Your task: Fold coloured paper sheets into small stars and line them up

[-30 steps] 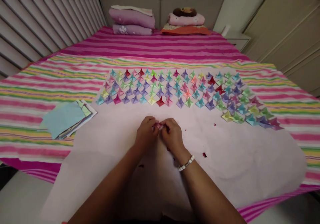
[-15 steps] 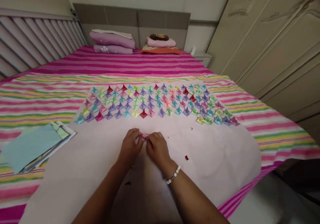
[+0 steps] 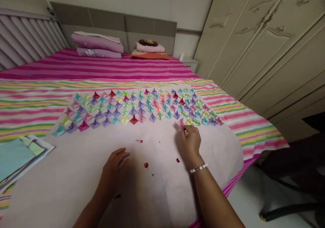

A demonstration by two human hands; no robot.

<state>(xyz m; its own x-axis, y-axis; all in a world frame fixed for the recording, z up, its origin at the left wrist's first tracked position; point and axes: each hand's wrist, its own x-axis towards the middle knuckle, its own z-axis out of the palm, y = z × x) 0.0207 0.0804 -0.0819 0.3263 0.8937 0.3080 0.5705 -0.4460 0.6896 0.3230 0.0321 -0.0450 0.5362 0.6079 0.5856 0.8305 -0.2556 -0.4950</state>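
Observation:
Rows of small folded paper shapes [image 3: 137,107] in many colours lie across a pale pink sheet [image 3: 223,153] spread over a striped bed. My right hand [image 3: 190,143], with a white bead bracelet at the wrist, reaches to the front row near its right end. Its fingertips pinch a pink folded piece [image 3: 180,122] and hold it at the row. My left hand [image 3: 115,165] rests on the sheet with its fingers loosely stretched and nothing in it.
A stack of coloured paper squares [image 3: 17,157] lies at the left edge. Small red paper scraps [image 3: 145,165] dot the sheet. Folded bedding and pillows [image 3: 98,45] sit at the headboard. A cream wardrobe [image 3: 266,48] stands to the right, with a dark chair base [image 3: 291,201] below it.
My hands were together folding a pink piece; they have parted. The right hand carried the piece forward and right to the front row, the left dropped to the sheet. My view swung right.

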